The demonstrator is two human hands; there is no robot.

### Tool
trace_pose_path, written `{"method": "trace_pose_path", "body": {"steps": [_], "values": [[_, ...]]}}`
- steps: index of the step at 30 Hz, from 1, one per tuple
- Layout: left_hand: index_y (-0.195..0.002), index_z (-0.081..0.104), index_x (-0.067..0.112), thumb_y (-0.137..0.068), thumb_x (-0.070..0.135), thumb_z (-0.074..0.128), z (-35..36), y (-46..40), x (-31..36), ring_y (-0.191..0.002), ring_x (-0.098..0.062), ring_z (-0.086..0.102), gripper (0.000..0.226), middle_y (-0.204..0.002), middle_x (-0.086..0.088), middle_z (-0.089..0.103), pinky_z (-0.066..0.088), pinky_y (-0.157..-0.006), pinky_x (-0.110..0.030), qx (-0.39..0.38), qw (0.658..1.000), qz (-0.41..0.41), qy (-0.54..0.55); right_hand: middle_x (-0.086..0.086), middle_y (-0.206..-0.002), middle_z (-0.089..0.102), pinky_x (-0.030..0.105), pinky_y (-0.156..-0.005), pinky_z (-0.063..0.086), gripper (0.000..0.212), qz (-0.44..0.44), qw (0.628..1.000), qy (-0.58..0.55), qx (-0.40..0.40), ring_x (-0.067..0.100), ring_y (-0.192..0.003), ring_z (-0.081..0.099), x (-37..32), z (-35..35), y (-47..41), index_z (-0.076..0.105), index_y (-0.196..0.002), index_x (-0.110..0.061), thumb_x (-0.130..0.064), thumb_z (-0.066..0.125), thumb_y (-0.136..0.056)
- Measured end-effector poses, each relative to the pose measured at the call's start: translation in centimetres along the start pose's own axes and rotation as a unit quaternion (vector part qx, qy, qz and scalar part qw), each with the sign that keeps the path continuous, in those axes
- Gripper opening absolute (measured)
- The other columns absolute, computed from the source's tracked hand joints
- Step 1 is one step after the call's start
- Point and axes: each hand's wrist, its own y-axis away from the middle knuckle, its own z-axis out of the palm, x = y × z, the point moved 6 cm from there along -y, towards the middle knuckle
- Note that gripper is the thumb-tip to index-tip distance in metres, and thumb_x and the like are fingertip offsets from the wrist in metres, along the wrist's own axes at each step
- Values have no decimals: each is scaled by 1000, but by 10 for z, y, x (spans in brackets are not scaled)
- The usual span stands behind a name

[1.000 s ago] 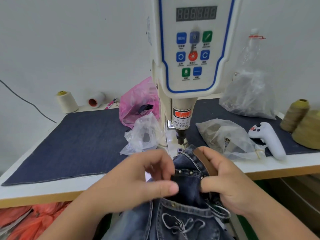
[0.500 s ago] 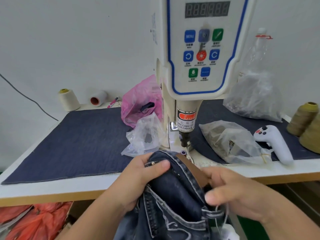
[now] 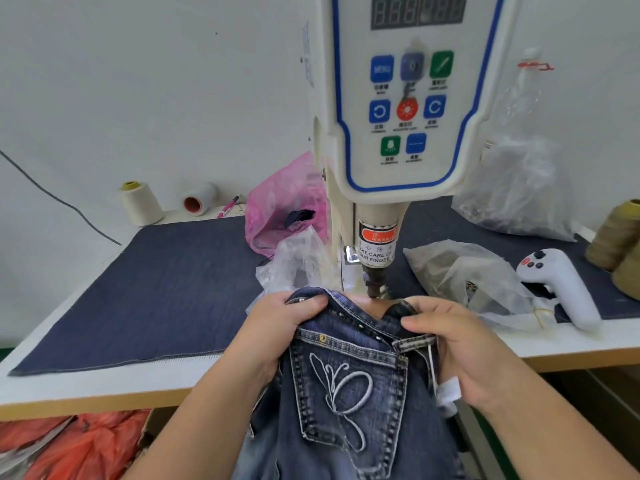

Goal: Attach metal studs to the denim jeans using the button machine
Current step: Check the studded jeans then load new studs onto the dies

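Dark denim jeans (image 3: 349, 403) hang over the table's front edge, back pocket with white embroidered stitching facing me. A row of small metal studs (image 3: 360, 326) runs along the pocket's top edge. My left hand (image 3: 277, 327) grips the waistband at the left, thumb on top. At the right, my right hand (image 3: 460, 348) pinches the waistband beside a belt loop. The waistband lies just in front of the button machine's punch (image 3: 374, 284), under the cream machine head (image 3: 408, 98) with its button panel.
Navy cloth (image 3: 166, 289) covers the white table. Pink bag (image 3: 284, 206) and clear bags (image 3: 464, 271) flank the machine. A white handheld controller (image 3: 561, 289) lies at right, olive thread cones (image 3: 620, 244) beyond it. Cream thread spools (image 3: 140, 202) stand back left. Orange fabric (image 3: 76, 441) lies below.
The jeans have been turned and spread so the embroidered back pocket faces up. Both hands moved apart along the waistband and brought it closer to the punch.
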Motion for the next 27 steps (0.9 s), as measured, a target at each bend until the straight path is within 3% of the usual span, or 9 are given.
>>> {"method": "trace_pose_path", "body": {"steps": [5, 9, 13, 18, 23, 25, 27], "values": [[-98, 74, 3, -87, 9, 71, -4, -14, -4, -70, -31, 73, 12, -88, -22, 75, 60, -62, -35, 15, 1000, -4, -14, 26, -84, 71, 33, -57, 58, 26, -41, 998, 3, 53, 29, -65, 69, -3, -3, -12, 74, -92, 3, 2, 59, -70], [-102, 70, 0, -87, 4, 70, -3, -21, -2, -66, -30, 72, 16, -85, -21, 75, 59, -60, -36, 43, 999, 3, -9, 21, -80, 72, 32, -58, 57, 29, -63, 993, 50, 88, 26, -65, 70, -7, -7, -21, 77, -79, -6, 10, 52, -83], [-100, 72, 2, -87, 5, 70, 0, -23, 1, -78, -38, 73, 14, -87, -21, 75, 60, -75, -49, 62, 998, 29, -9, 18, -81, 74, 31, -60, 57, 35, -90, 989, 70, 95, 25, -68, 71, -11, -7, -27, 79, -77, -11, 10, 51, -84], [-100, 74, 8, -90, 13, 69, 2, -23, 6, -85, -36, 74, 12, -90, -15, 77, 59, -81, -45, 24, 997, 33, -60, 17, -75, 74, 25, -51, 55, 31, -88, 987, 41, 125, 22, -59, 70, -17, -11, -37, 75, -80, -6, 11, 50, -86], [-103, 71, 6, -89, 19, 73, 1, -28, 10, -87, -35, 74, 20, -90, -13, 77, 58, -86, -51, 46, 993, 29, -108, 14, -69, 73, 22, -46, 52, 27, -71, 984, 67, 146, 19, -54, 69, -17, -13, -49, 72, -80, -5, 11, 51, -88], [-104, 68, 10, -86, 25, 76, 0, -29, 10, -85, -29, 74, 25, -92, -9, 77, 59, -83, -46, 71, 987, 44, -136, 16, -70, 73, 24, -47, 53, 27, -64, 984, 60, 156, 21, -55, 70, -15, -18, -51, 71, -81, -5, 11, 51, -88], [-107, 60, 17, -84, 30, 76, 1, -28, 10, -87, -15, 69, 31, -99, 2, 71, 55, -75, -31, 101, 975, 71, -185, 17, -72, 73, 26, -48, 54, 28, -61, 983, 58, 166, 23, -57, 70, -11, -24, -52, 72, -79, -6, 12, 52, -87]]}}
